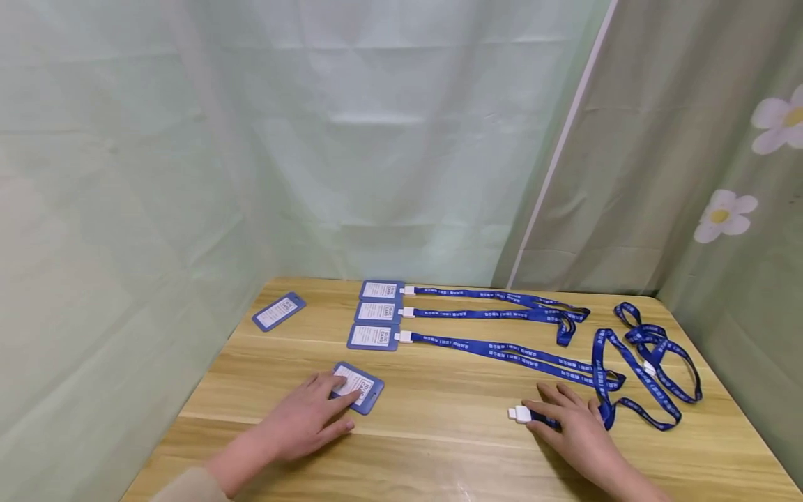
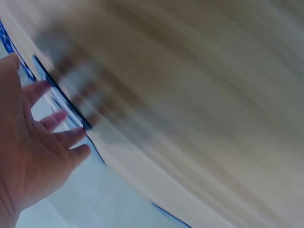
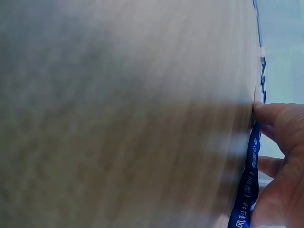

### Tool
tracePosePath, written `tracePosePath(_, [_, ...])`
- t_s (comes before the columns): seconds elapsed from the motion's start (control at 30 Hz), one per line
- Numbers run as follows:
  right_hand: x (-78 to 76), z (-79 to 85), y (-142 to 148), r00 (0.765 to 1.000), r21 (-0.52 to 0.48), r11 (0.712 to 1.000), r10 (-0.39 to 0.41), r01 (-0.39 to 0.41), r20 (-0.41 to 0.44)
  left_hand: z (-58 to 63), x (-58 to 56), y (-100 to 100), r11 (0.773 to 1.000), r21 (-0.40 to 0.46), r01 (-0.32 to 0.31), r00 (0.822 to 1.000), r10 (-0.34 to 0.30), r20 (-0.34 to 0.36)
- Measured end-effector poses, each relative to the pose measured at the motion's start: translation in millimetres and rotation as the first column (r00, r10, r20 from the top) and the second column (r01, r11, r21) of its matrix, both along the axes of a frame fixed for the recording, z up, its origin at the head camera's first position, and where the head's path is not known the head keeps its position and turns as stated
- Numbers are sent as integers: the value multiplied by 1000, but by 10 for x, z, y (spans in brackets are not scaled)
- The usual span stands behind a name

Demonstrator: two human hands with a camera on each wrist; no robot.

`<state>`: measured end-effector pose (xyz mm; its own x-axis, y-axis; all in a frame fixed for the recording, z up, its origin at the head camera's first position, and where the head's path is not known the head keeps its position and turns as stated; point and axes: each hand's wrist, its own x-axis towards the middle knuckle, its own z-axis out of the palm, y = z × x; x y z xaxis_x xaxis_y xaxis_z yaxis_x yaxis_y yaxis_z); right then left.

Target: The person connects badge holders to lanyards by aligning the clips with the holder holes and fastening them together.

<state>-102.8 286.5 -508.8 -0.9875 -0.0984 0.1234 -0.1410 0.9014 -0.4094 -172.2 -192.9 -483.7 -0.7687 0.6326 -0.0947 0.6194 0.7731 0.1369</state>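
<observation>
My left hand rests its fingers on a blue ID card holder lying flat at the front left of the table; in the left wrist view the fingers are spread along the holder's edge. On the right, my right hand pinches a blue lanyard just behind its white clip. The lanyard's printed strap runs beneath the hand in the right wrist view. That clip and the card holder lie apart.
Behind the hands, three card holders lie in a column, each with a lanyard stretched to the right. One loose card holder is at the back left. Another lanyard lies tangled at the right. Curtains surround the wooden table.
</observation>
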Motion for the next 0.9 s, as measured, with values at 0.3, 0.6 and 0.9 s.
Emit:
tracePosePath(0.3, [-9, 1, 36, 1000, 9, 1000, -14, 14, -27, -43, 39, 571, 993, -48, 108, 989, -112, -97])
tracePosePath(0.6, [-8, -30, 67, 997, -4, 1000, -6, 6, -76, -36, -104, 563, 999, 35, -4, 999, 5, -41])
tracePosePath(0.9, [-40, -63, 28, 999, -10, 1000, -18, 17, -45, -58, -139, 772, 999, 49, -23, 1000, 22, 20])
